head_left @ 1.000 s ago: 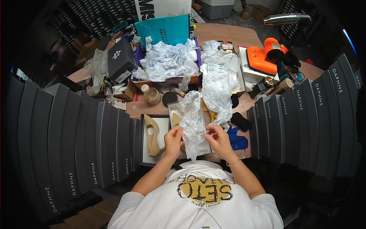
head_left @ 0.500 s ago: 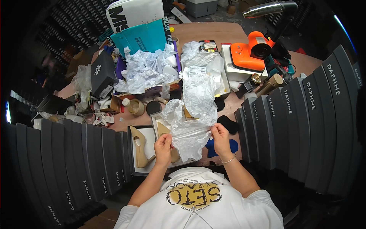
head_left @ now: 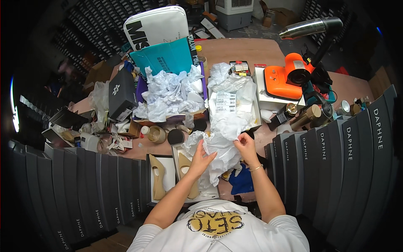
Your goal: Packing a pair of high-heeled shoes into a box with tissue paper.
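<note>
My right hand (head_left: 247, 149) pinches the edge of a crumpled sheet of white tissue paper (head_left: 224, 157). My left hand (head_left: 202, 160) is at the sheet's left side with thumb and fingers spread, seemingly touching the paper. Below and left of the paper, a beige pointed-toe pump (head_left: 158, 180) lies in an open shoe box (head_left: 168, 174) with a pale inside. A second beige pump (head_left: 184, 164) lies beside it, partly hidden by my left forearm and hand.
Stacks of dark grey shoe boxes (head_left: 86, 185) flank me, with more boxes (head_left: 357, 147) on the right. Ahead stand a purple bin of crumpled paper (head_left: 172, 90), a tray with paper and labels (head_left: 256, 105), and an orange machine (head_left: 283, 84). A blue cloth (head_left: 242, 181) lies beside the paper.
My left hand has let go of the paper's left edge, opened and moved up and right. My right hand keeps its pinch. The tissue sheet has shifted and bunched up.
</note>
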The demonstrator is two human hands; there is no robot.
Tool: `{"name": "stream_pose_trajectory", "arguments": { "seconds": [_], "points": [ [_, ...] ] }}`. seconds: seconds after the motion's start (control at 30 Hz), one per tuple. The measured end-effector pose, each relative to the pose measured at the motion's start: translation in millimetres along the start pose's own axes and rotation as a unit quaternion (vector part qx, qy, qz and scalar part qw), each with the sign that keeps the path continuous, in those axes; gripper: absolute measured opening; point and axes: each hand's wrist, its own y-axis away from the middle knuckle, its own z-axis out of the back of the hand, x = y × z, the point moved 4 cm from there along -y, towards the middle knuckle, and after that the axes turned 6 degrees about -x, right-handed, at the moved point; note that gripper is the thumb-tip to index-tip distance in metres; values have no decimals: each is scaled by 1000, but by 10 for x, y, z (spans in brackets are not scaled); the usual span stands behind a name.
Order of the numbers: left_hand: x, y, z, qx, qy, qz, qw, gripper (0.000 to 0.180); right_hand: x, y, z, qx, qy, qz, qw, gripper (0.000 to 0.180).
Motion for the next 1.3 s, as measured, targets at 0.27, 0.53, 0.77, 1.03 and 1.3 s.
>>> {"name": "stream_pose_trajectory", "arguments": {
  "seconds": [0.27, 0.53, 0.77, 1.03, 1.3],
  "points": [
    [259, 130, 113, 123, 104, 22, 987, 61, 1319, 849, -67, 180, -267, 30, 946, 30],
    [-997, 1102, 365, 136, 54, -120, 982, 48, 1733, 1253, 27, 84, -67, 83, 991, 39],
    [-701, 1195, 608, 178, 90, -142, 970, 27, 2302, 1883, -219, 52, 157, 397, 903, 33],
    [-1484, 1446, 857, -29, -325, -633, 702, 18, 2392, 1850, 270, 201, 91, 190, 957, 33],
    [-1493, 1581, 650, -18, -218, -465, 858, 26, 1939, 1574, -788, 352, 219, 166, 895, 49]
  ]
}}
